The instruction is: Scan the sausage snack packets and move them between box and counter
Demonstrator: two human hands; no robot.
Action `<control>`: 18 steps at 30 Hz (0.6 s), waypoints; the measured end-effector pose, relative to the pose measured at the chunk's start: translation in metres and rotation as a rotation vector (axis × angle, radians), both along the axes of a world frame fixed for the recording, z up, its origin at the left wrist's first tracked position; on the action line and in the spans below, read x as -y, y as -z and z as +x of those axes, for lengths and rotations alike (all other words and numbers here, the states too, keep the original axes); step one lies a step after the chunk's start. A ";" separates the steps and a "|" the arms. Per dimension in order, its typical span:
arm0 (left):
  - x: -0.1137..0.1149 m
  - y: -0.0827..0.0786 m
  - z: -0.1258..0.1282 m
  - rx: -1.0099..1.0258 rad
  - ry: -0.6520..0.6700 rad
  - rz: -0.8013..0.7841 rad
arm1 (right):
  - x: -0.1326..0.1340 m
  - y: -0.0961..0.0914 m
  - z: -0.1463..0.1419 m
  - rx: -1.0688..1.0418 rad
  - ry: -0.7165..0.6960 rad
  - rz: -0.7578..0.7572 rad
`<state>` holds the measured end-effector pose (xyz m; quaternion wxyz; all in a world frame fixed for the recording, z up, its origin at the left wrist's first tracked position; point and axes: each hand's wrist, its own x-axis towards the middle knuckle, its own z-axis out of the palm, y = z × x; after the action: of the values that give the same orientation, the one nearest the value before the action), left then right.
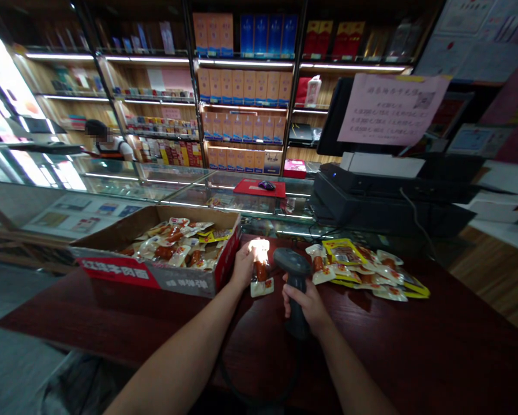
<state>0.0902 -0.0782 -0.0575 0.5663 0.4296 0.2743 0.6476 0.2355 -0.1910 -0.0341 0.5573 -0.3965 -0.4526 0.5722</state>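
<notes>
My left hand (243,265) grips a vacuum-sealed snack packet (261,276) by its upper left edge, with a brown, sausage-like piece showing through the clear film. Bright light falls on the top of this packet. In my right hand (307,301) is a dark grey barcode scanner (292,263), its head tilted toward the packet and my fingers wrapped round the handle. Left of my left hand stands an open cardboard box (155,282) with many similar packets (172,248) inside. A pile of packets (363,268), some with yellow wrappers, lies right of the scanner.
The dark red wooden table (371,357) meets a glass display counter (185,187). Beyond the pile stand a black cash register (384,199) and a monitor with a pink paper sign (391,109). A mouse (266,185) rests on a red mat (248,188). Another person (107,144) is at the far left.
</notes>
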 end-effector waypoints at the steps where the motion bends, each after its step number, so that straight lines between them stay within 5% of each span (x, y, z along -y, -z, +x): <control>1: 0.000 0.000 0.000 -0.007 -0.005 0.003 | 0.000 0.000 0.000 0.005 -0.005 0.003; 8: -0.001 -0.002 -0.001 0.007 -0.015 -0.038 | 0.001 -0.002 0.001 -0.018 0.017 -0.005; 18: 0.005 -0.018 0.017 0.125 0.041 -0.333 | 0.005 -0.019 0.004 -0.077 0.098 -0.041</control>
<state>0.1072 -0.0835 -0.0394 0.6589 0.2942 0.3332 0.6068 0.2393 -0.1958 -0.0148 0.5934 -0.4068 -0.3991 0.5684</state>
